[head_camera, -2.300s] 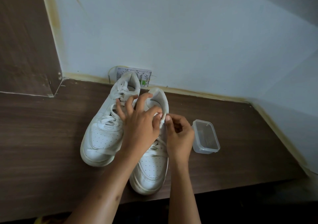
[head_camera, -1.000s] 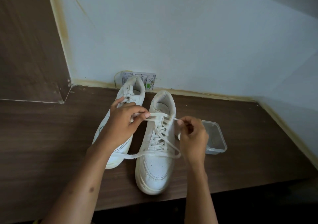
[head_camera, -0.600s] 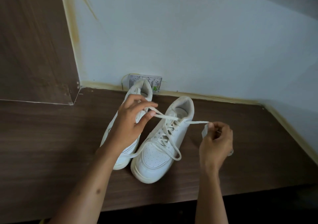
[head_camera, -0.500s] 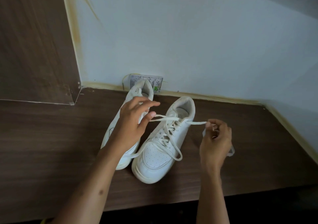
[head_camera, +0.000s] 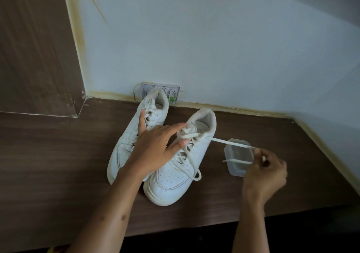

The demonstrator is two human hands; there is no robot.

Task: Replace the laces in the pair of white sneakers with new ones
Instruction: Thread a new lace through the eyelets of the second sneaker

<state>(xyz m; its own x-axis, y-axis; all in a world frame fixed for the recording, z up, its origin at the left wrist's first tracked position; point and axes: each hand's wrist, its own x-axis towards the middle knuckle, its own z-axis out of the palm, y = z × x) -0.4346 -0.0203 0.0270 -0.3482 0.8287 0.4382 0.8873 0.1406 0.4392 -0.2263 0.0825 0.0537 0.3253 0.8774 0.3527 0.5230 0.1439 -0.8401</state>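
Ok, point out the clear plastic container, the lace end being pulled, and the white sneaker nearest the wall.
Clear plastic container (head_camera: pixel 236 170), head view, near wall.
Pulled lace (head_camera: pixel 224 141), head view, taut stretch.
White sneaker nearest the wall (head_camera: pixel 124 141), head view, side panel.

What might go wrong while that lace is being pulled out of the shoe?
1. The right hand pulls the lace sideways across the clear tub; the lace or hand might knock the tub.
2. The left hand lies with straight fingers over the right shoe, not gripping it, so a hard tug may drag or turn the shoe.
3. The lace is crossed through several eyelets and may snag.
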